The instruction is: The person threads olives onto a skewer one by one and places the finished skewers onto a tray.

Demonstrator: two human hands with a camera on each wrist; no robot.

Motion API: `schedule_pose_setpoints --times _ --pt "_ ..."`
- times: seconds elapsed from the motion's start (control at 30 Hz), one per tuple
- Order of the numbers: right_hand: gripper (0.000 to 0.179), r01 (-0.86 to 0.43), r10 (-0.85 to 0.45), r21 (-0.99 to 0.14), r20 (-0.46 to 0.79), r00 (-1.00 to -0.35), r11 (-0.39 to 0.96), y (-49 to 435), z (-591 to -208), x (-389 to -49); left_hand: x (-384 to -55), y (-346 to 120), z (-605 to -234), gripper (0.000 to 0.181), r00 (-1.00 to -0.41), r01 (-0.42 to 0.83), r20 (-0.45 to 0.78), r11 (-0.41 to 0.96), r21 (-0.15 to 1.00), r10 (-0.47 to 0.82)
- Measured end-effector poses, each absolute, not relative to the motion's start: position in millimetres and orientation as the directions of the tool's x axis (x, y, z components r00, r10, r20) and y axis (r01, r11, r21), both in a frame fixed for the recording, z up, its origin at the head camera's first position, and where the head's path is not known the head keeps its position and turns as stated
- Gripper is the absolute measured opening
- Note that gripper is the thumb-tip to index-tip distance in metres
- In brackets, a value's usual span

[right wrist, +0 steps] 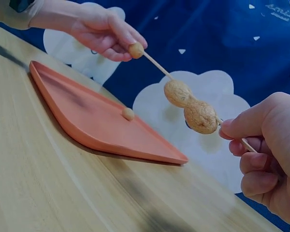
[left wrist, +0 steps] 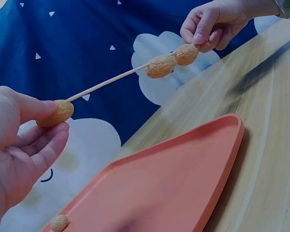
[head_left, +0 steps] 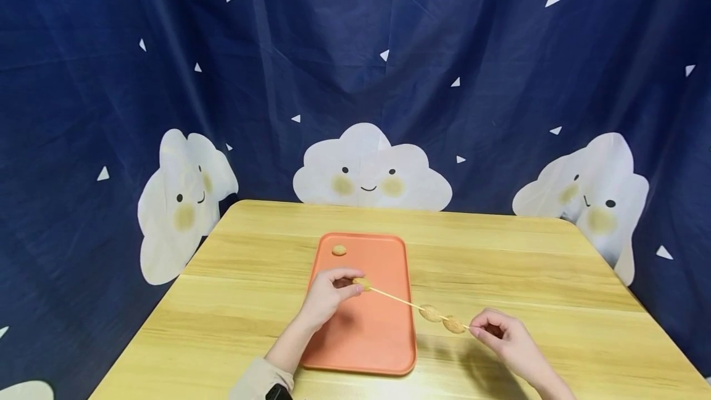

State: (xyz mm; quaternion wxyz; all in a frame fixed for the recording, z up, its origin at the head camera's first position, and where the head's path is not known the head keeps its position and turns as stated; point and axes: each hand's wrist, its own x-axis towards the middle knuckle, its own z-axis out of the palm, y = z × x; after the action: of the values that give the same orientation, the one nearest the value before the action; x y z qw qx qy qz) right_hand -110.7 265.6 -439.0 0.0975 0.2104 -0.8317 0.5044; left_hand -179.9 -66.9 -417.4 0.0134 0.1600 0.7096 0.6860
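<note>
Skewer (head_left: 395,298) held raised between both hands, part over the orange tray (head_left: 361,350), part over the counter (head_left: 500,252). Two brown balls (right wrist: 201,117) are threaded close together; beside them the right hand (head_left: 508,341) pinches the stick. Fingers of the left hand (head_left: 328,295) grip a third ball (left wrist: 56,113) at the other end; piercing depth cannot be told. Fourth ball (head_left: 339,250) lies loose in the tray's far left corner. Assessment: two done, third apparently underway, one probably left.
</note>
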Motion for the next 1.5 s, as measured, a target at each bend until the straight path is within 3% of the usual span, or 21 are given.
schedule_pose_setpoints --times 0.13,0.43,1.23,1.5 --pt "0.008 -0.438 -0.238 -0.803 0.37 -0.898 0.405 261 -437 -111 -179 -66 -417 0.028 -0.959 0.185 0.19 -0.046 0.982 0.212" --pt "0.011 -0.45 -0.219 -0.786 0.393 -0.893 0.424 258 -435 -113 -178 -64 -417 0.022 -0.964 0.22 0.215 0.015 0.975 0.157" --pt "0.011 -0.458 -0.198 -0.8 0.412 -0.889 0.389 251 -436 -114 -175 -56 -415 0.019 -0.959 0.213 0.208 0.005 0.977 0.195" --pt "0.012 -0.475 -0.206 -0.798 0.428 -0.88 0.372 247 -435 -115 -175 -52 -417 0.025 -0.963 0.169 0.197 -0.158 0.973 0.185"
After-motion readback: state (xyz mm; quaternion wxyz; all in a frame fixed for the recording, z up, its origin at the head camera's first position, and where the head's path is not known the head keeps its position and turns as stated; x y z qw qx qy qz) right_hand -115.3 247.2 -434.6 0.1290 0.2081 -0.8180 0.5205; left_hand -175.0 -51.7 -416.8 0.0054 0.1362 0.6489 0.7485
